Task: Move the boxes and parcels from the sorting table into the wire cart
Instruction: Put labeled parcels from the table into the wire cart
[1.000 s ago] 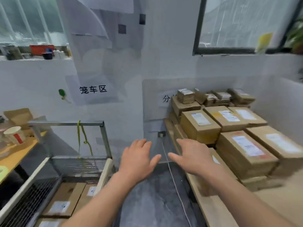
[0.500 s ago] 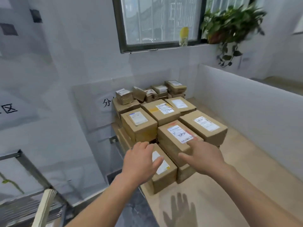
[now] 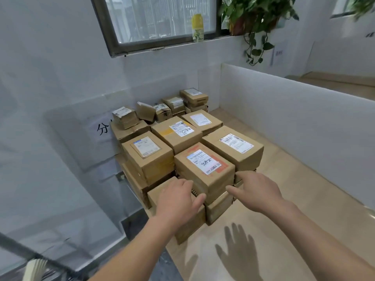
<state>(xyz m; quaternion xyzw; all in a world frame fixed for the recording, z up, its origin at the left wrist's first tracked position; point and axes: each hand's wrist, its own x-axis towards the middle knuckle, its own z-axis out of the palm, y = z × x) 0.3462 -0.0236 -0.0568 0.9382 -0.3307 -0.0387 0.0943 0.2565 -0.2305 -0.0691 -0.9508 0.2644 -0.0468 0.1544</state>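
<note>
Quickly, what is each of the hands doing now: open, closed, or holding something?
Left hand: open, empty, fingers spread above the low front box.
Right hand: open, empty, beside the box with the orange-edged label.

Boxes: we see brown cardboard cartons, most with white labels, packed tight on the sorting table (image 3: 294, 209) beyond our hands.
Orange-labelled box (image 3: 204, 169): upright atop a stack, between our left hand (image 3: 179, 201) and right hand (image 3: 256, 192).
Low front box (image 3: 189, 226): under our left hand.
Small parcels (image 3: 174, 106): farthest from us, some tilted.
</note>
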